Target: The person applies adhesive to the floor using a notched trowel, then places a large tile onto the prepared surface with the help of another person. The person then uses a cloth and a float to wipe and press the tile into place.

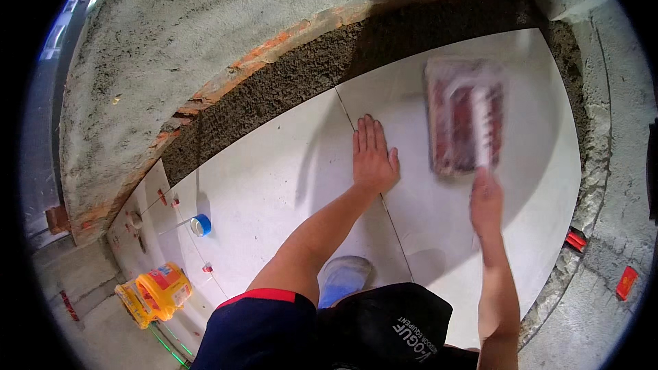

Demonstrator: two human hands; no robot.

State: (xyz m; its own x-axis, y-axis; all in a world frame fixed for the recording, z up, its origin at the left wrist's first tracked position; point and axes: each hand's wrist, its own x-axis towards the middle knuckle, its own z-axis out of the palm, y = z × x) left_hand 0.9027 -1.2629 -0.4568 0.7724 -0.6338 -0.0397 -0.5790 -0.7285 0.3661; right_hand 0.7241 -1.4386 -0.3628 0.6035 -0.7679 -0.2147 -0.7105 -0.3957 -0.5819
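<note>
My left hand point(374, 154) lies flat on a large white floor tile point(274, 157), fingers extended, over the seam with the neighbouring tile point(534, 130). To its right, my right hand point(486, 202) is closed round the pale handle of a rectangular flat float point(449, 116), reddish with a whitish coating. The float is over the right-hand tile and blurred by motion; whether it touches the surface I cannot tell. Beside my left forearm, a shoe point(346, 274) stands on the tile.
Dark mortar point(281, 82) borders a rough concrete wall point(164, 27). Small red pieces point(208, 267) and a blue tape roll point(200, 225) sit on the left tiles, near a yellow bucket point(163, 289). Red objects point(626, 283) lie along the right concrete edge; green laser lines point(171, 342) show lower left.
</note>
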